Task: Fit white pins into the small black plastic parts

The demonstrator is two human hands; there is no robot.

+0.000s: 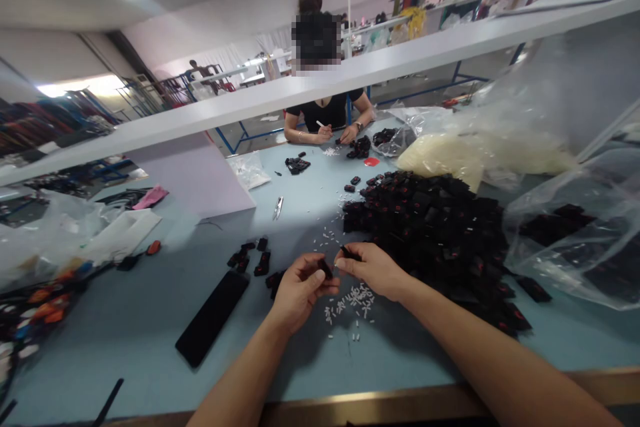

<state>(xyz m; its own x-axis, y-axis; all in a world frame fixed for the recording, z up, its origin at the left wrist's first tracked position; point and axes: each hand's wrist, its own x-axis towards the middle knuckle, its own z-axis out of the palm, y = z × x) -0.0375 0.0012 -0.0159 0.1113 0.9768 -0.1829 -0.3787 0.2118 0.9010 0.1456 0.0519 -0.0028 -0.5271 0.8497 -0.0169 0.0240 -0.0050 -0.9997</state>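
Observation:
My left hand (300, 290) and my right hand (370, 270) meet above the pale blue table (135, 340). Each pinches a small black plastic piece, the left one (326, 269) and the right one (350, 253), and the two pieces nearly touch. Below my hands lies a scatter of tiny white plastic pegs (354, 305). To the right, close to my right hand, spreads a large heap of black pieces with red marks (425, 240). A few similar black pieces (250, 260) lie near my left hand.
A long black slab (212, 317) lies at front left, and small snips (279, 207) lie ahead. Clear plastic bags (565, 227) sit at right. A seated co-worker's hands (325, 133) work across the table, beneath a white shelf (300, 97).

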